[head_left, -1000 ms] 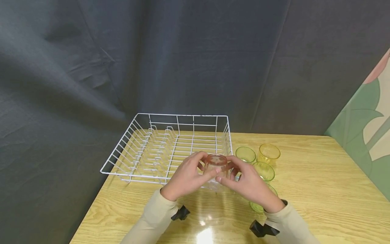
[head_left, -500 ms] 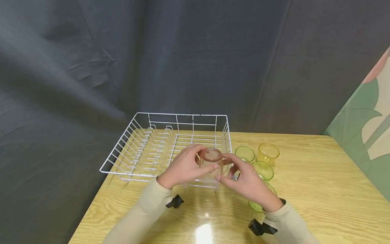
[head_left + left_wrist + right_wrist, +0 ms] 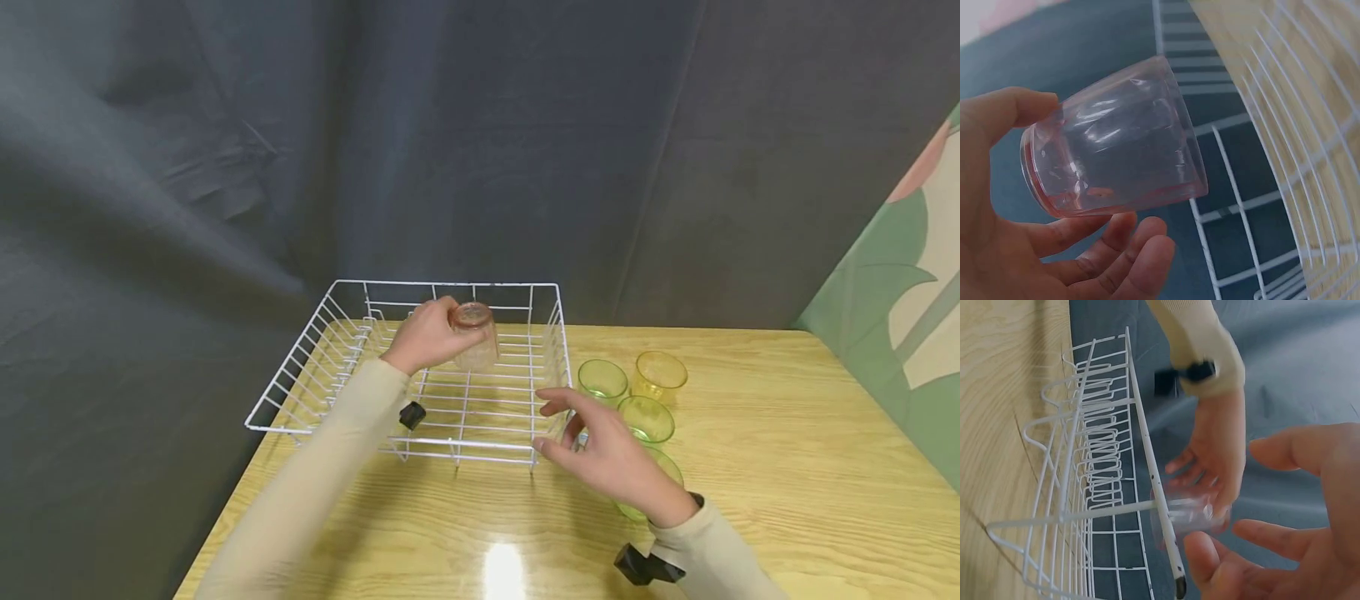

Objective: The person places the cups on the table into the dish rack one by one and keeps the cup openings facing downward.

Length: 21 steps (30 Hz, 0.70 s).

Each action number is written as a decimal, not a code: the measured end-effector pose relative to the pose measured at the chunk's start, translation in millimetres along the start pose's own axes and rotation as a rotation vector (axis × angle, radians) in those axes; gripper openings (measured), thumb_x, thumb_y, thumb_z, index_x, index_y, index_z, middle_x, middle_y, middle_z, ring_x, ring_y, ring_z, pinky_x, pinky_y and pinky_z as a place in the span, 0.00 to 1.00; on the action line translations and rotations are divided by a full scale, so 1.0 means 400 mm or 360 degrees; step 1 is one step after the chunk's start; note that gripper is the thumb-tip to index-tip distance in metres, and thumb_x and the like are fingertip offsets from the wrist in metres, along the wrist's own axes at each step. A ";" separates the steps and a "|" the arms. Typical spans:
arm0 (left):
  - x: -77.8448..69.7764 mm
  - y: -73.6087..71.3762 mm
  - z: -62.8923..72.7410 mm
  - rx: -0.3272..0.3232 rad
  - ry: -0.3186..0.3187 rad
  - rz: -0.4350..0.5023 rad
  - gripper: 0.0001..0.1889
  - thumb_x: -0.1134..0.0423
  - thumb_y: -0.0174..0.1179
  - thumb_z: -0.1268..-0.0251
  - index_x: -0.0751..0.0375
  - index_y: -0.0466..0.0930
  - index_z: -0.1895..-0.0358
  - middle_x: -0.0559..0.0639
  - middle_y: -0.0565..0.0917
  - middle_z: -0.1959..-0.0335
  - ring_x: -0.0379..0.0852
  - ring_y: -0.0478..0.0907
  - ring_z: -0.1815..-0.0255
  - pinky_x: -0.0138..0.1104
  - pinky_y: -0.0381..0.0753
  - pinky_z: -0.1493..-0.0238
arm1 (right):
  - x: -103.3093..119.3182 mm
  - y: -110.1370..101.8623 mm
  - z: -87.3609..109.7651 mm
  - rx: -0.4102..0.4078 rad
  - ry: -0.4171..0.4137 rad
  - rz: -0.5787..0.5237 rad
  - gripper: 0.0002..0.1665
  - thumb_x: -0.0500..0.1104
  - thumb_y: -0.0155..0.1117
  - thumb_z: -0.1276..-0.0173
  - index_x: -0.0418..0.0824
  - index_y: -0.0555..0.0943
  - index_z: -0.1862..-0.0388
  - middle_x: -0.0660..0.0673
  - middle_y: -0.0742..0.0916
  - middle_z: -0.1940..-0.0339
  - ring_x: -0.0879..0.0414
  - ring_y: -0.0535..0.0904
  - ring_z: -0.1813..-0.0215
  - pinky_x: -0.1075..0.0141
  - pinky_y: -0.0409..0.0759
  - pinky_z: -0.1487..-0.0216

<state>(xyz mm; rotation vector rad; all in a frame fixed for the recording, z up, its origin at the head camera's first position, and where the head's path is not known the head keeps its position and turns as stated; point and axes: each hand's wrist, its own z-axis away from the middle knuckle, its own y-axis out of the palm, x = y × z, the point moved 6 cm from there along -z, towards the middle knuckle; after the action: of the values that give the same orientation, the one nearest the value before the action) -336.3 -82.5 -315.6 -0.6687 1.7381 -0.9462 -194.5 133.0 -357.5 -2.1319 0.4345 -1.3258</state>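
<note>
My left hand (image 3: 431, 336) pinches a pink clear glass (image 3: 477, 340) near its base. The glass is upside down, mouth downward, over the right half of the white wire dish rack (image 3: 498, 444). In the left wrist view the thumb and fingers grip the base end of the glass (image 3: 1119, 140), with rack wires beyond its rim. My right hand (image 3: 600, 450) is beside the rack's front right corner, fingers apart and loosely bent, holding nothing. The right wrist view shows those fingers (image 3: 1279, 540) near the rack's rim, with the left hand and glass behind.
Right of the rack stand several tumblers: a green glass (image 3: 602, 379), a yellow glass (image 3: 662, 372), a yellow-green glass (image 3: 648, 419) and another green glass (image 3: 670, 468) partly behind my right hand. A dark curtain (image 3: 480, 150) hangs behind the wooden table (image 3: 787, 450).
Both hands held the glass before. The right hand has let go and stays near the rack corner. My left hand has carried the glass forward and left over the rack.
</note>
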 end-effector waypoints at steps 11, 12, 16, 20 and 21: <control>0.102 0.052 -0.127 0.0008 -0.0317 -0.0302 0.27 0.36 0.67 0.46 0.59 0.82 0.61 0.55 0.87 0.61 0.53 0.84 0.58 0.47 0.83 0.57 | 0.011 0.016 0.017 0.0008 -0.0115 0.0109 0.28 0.40 0.76 0.43 0.44 0.81 0.42 0.55 0.85 0.59 0.69 0.76 0.72 0.68 0.76 0.68; 0.111 0.057 -0.135 0.0013 -0.0342 -0.0319 0.28 0.37 0.68 0.46 0.60 0.82 0.60 0.56 0.87 0.59 0.54 0.84 0.56 0.47 0.83 0.56 | 0.012 0.017 0.018 0.0008 -0.0122 0.0107 0.27 0.39 0.76 0.43 0.44 0.81 0.43 0.55 0.85 0.61 0.69 0.75 0.73 0.68 0.76 0.68; 0.145 0.076 -0.158 0.0025 -0.0430 -0.0360 0.30 0.38 0.70 0.47 0.63 0.82 0.54 0.59 0.87 0.56 0.56 0.84 0.53 0.48 0.82 0.51 | 0.019 0.024 0.021 0.0009 -0.0175 0.0084 0.24 0.38 0.76 0.43 0.45 0.82 0.46 0.55 0.82 0.67 0.70 0.72 0.78 0.70 0.74 0.71; 0.173 0.093 -0.161 0.0072 -0.0498 -0.0358 0.30 0.38 0.70 0.47 0.63 0.82 0.54 0.58 0.86 0.56 0.55 0.83 0.53 0.48 0.81 0.50 | 0.027 0.029 0.025 0.0007 -0.0208 0.0090 0.23 0.38 0.76 0.44 0.46 0.83 0.48 0.54 0.81 0.70 0.70 0.69 0.80 0.71 0.73 0.71; 0.178 0.097 -0.159 0.0084 -0.0508 -0.0362 0.30 0.38 0.70 0.47 0.63 0.82 0.55 0.59 0.86 0.56 0.55 0.83 0.54 0.48 0.81 0.51 | 0.027 0.030 0.026 0.0003 -0.0211 0.0101 0.23 0.38 0.76 0.44 0.46 0.83 0.48 0.54 0.81 0.70 0.70 0.69 0.80 0.71 0.72 0.71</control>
<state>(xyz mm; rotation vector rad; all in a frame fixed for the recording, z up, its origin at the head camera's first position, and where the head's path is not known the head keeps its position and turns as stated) -420.8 -99.9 -372.3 -0.9430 1.3713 -0.9756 -180.0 120.9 -360.7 -2.1707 0.4425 -1.1418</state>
